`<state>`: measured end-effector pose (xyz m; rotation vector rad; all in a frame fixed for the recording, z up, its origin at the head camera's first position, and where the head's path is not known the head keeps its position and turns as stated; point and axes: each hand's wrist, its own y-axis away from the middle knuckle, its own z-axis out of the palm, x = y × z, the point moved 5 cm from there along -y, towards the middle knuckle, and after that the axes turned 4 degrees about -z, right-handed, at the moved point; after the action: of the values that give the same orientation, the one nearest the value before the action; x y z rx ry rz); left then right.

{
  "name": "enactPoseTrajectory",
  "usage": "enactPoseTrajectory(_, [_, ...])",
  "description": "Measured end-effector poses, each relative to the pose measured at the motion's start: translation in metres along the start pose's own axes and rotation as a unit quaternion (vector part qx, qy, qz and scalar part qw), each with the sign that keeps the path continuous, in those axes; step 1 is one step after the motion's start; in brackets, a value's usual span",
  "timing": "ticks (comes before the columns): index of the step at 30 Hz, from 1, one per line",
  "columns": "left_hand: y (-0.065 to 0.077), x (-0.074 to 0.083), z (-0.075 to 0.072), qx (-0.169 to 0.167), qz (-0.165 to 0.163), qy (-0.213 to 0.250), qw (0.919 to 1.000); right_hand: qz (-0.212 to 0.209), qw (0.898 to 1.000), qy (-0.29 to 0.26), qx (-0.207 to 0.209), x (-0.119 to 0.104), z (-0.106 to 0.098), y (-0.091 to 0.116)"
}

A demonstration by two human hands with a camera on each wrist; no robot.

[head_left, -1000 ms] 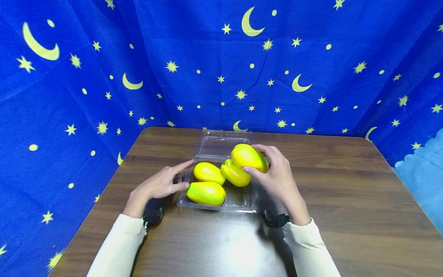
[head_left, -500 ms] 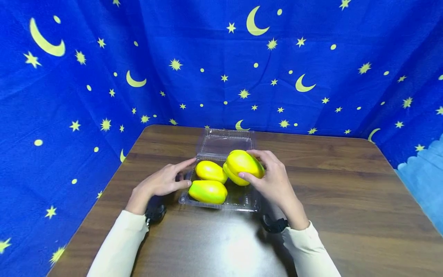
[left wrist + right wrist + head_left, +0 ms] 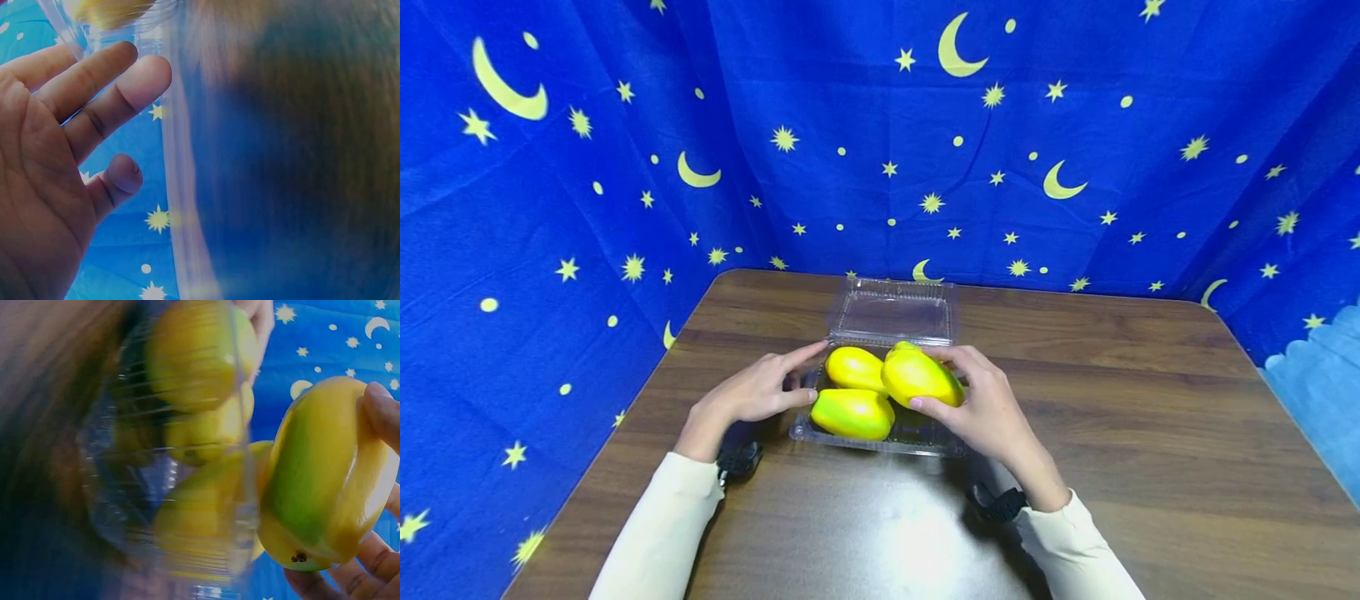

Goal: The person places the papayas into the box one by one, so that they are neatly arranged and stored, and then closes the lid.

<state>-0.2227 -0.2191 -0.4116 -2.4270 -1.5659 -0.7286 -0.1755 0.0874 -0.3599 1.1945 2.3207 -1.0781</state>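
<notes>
In the head view my right hand [image 3: 981, 404] grips a yellow-green papaya [image 3: 919, 377] over the right half of a clear plastic clamshell box [image 3: 917, 447]. The right wrist view shows this papaya [image 3: 319, 481] outside the box wall and above its rim, with thumb and fingers on opposite sides. Inside the box lie a front papaya [image 3: 852, 415] and a back-left papaya [image 3: 853, 368]. A third sits behind the held one, mostly hidden. My left hand [image 3: 752, 390] rests at the box's left edge, index finger and thumb extended along it. The left wrist view shows the other fingers [image 3: 94, 81] loosely extended.
The box's hinged lid [image 3: 895, 315] lies folded back toward the far table edge. A brown wood-grain table [image 3: 1120, 417] bears the box. Blue cloth [image 3: 880, 125] with moons and stars hangs behind and at the sides. A black band [image 3: 1000, 502] circles each wrist.
My right hand has brought the held papaya down and slightly left, nearer the box, and it now covers most of the papaya behind it. The left hand keeps its place on the box edge.
</notes>
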Motion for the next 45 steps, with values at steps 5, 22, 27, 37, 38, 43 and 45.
enactPoseTrajectory(5, [-0.001, 0.0, -0.001, 0.002, 0.005, -0.002, 1.0, -0.003, 1.0, -0.011, -0.018, 0.0, 0.006, 0.003])
enactPoseTrajectory(22, [-0.002, 0.001, 0.0, -0.001, 0.002, -0.002, 1.0, -0.005, 0.999, 0.005, -0.04, 0.0, 0.014, 0.006])
enactPoseTrajectory(27, [-0.002, 0.0, 0.001, -0.007, 0.003, 0.001, 1.0, -0.003, 0.999, 0.004, -0.047, 0.001, 0.019, 0.006])
enactPoseTrajectory(37, [-0.002, 0.0, 0.001, -0.006, -0.005, 0.001, 1.0, -0.001, 0.999, 0.01, -0.053, 0.002, 0.018, 0.006])
enactPoseTrajectory(38, [-0.002, 0.0, 0.001, -0.006, -0.007, 0.001, 1.0, -0.001, 0.998, 0.01, -0.055, 0.003, 0.018, 0.007])
enactPoseTrajectory(43, [-0.001, 0.0, 0.0, 0.001, -0.003, -0.001, 1.0, -0.011, 0.998, 0.013, -0.063, 0.005, 0.016, 0.007])
enactPoseTrajectory(45, [-0.001, 0.0, -0.001, 0.003, 0.002, -0.004, 1.0, -0.015, 0.998, 0.012, -0.068, 0.006, 0.016, 0.007])
